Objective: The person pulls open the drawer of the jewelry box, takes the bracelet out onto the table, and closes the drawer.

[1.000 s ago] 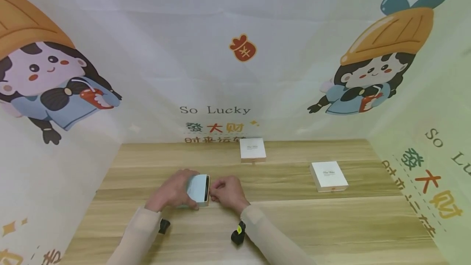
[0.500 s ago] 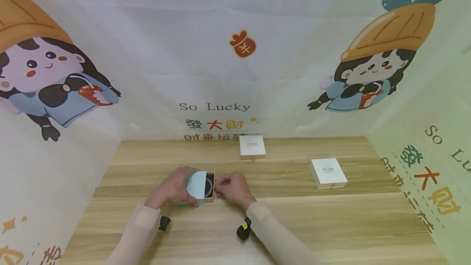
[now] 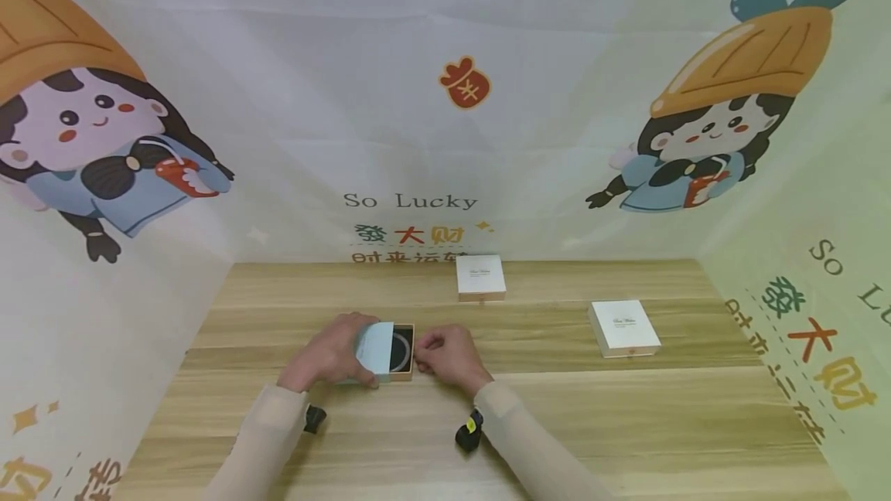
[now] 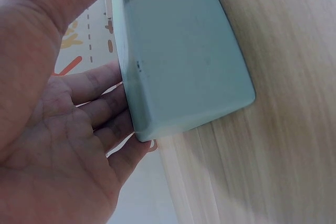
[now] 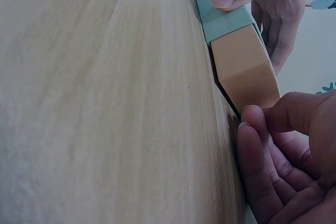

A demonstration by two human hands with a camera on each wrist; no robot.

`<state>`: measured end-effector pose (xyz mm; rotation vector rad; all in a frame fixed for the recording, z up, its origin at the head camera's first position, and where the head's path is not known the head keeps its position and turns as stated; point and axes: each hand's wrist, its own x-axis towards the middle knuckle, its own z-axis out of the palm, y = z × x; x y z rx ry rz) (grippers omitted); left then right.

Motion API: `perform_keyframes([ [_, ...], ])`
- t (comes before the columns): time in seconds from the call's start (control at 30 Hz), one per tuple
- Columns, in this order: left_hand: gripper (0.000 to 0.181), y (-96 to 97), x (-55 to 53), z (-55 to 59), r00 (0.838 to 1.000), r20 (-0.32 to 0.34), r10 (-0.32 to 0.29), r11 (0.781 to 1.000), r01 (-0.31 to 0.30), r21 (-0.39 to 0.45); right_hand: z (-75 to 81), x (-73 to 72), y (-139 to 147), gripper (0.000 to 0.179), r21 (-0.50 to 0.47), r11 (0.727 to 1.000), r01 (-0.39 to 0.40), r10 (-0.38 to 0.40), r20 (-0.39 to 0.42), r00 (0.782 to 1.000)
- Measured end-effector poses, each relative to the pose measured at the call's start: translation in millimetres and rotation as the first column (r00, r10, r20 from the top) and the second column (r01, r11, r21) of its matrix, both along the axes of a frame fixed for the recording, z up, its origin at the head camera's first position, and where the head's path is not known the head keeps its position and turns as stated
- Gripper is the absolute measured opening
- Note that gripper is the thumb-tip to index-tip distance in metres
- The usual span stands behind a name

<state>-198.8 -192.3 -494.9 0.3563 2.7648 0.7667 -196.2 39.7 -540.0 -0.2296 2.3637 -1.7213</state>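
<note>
A light blue box sleeve (image 3: 374,348) lies on the wooden table, gripped by my left hand (image 3: 332,351) with thumb in front and fingers at the back. Out of its right end sticks an orange-brown drawer (image 5: 244,59). In the drawer's dark inside a pale bangle-like ring (image 3: 401,352) is partly visible, its left side covered by the sleeve. My right hand (image 3: 451,356) pinches at the drawer's outer end with thumb and index finger; whatever small tab they may hold is hidden. In the left wrist view the sleeve's closed face (image 4: 184,56) fills the middle.
Two white boxes with printed lids sit farther off: one white box (image 3: 480,275) near the back wall, another white box (image 3: 624,326) to the right. Printed cloth walls (image 3: 390,99) enclose the wooden table (image 3: 557,424) at the back and sides.
The drawer has slid rightward out of the sleeve, exposing the dark inside and the ring. My right hand has moved right with it, while my left hand keeps its grip on the sleeve.
</note>
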Motion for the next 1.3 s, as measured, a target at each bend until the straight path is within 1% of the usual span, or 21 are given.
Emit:
perform_keyframes([
  [0.23,0.101,0.4,-0.7,0.2,1.0,0.013,0.009,1.0,-0.009,0.014,-1.5,-0.9,4.1,0.006,0.021,1.0,-0.005,0.005,0.003,1.0],
  [0.43,0.1,0.6,-0.8,-1.0,1.0,0.007,0.007,1.0,-0.007,0.005,0.2,0.0,5.6,0.006,0.017,1.0,-0.012,0.012,0.013,1.0],
  [0.7,0.1,0.9,-0.5,-0.7,1.0,-0.005,0.002,1.0,-0.002,0.005,3.7,1.2,8.2,0.006,0.042,0.999,-0.03,0.031,-0.021,0.999],
  [1.07,0.101,-0.2,1.4,-0.9,1.0,0.003,0.004,1.0,-0.004,0.0,1.2,1.4,13.3,0.005,0.083,0.995,-0.054,0.059,-0.056,0.997],
  [1.3,0.102,0.5,1.0,0.2,1.0,0.016,0.012,1.0,-0.012,0.008,2.8,0.5,17.9,0.006,0.118,0.991,-0.059,0.069,-0.08,0.994],
])
